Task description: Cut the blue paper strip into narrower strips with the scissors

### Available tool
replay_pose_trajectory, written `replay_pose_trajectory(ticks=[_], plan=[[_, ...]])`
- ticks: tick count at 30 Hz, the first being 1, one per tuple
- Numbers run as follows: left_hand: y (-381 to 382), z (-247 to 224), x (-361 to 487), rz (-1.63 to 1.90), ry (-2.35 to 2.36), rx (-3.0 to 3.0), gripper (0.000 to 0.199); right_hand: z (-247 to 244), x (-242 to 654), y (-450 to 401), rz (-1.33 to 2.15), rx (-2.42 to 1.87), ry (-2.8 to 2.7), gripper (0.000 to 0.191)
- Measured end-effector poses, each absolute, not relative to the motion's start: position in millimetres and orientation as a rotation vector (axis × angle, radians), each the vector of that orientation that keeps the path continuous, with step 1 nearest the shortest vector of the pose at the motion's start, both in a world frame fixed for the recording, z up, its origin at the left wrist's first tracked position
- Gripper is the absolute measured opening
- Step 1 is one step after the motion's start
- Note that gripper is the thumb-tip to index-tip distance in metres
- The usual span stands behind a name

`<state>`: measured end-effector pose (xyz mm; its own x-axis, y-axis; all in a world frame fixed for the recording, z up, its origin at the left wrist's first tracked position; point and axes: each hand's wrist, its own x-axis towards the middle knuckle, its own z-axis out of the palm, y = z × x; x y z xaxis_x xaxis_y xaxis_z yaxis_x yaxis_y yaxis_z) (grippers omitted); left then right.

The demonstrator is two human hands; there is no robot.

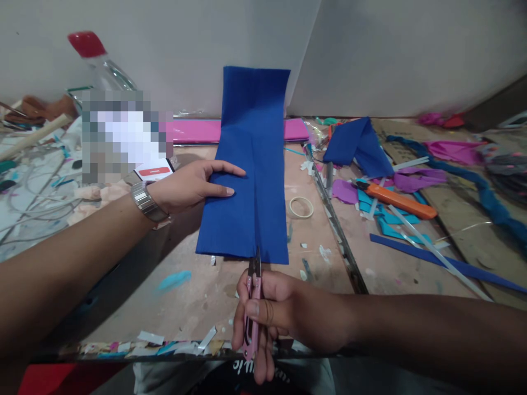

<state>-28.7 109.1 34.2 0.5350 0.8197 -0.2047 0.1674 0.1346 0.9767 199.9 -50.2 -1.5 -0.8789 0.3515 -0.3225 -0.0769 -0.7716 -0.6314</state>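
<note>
A long blue sheet [269, 181], which looks like crepe paper or thin cloth, lies over the table with its far end raised against the wall. My left hand [197, 184] rests on its left side, fingers stretched out and apart. Pink-handled thread snips [252, 307] are gripped in my right hand [275, 307] below the sheet's near edge. Their dark blades point away from me and meet that edge, where a slit or fold line runs up the sheet. Whether the blades are fully closed is hard to see.
A tape ring [301, 208] lies right of the sheet. Farther right are an orange cutter knife [401, 201], a folded blue piece [362, 148] and coloured scraps. Behind the sheet is a pink pack [193, 131]. A phone [154, 169], partly pixelated, and a red-capped bottle [87, 45] stand left.
</note>
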Motion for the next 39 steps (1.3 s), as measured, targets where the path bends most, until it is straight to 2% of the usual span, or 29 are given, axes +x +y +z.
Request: replay_pose_trajectory(ticks=[39], plan=[[108.8, 35.6, -27.2, 0.581, 0.946, 1.375, 0.048, -1.1, 200.3, -49.7, 2.684, -0.623, -0.881, 0.044]])
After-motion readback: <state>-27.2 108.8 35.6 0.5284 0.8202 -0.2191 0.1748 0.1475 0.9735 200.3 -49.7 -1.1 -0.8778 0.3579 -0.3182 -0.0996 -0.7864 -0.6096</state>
